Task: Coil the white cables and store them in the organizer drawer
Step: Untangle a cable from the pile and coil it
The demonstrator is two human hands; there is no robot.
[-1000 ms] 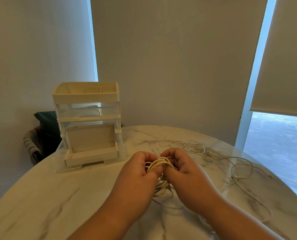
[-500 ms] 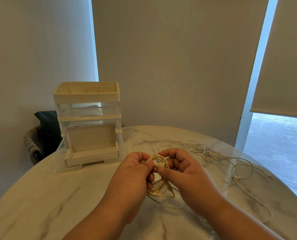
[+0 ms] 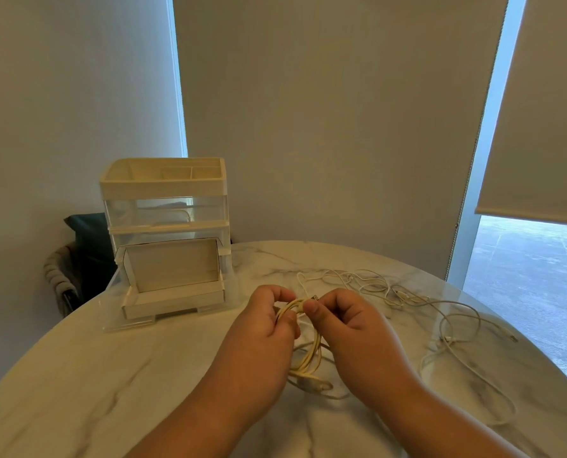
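Gripping coiled cable top: left hand curled round loops; right hand pinching it; loose cables on table; drawer open.

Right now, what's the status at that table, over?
Left hand, right hand: both pinching the coiled cable at its top. Organizer drawer open, to the left. Loose cables sprawl on the table, none blocking the drawer.

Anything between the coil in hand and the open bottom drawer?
Nothing visible. Both the left hand and right hand hold the coiled cable; only bare table lies between it and the pulled-out drawer. The loose cables sit off to the right.
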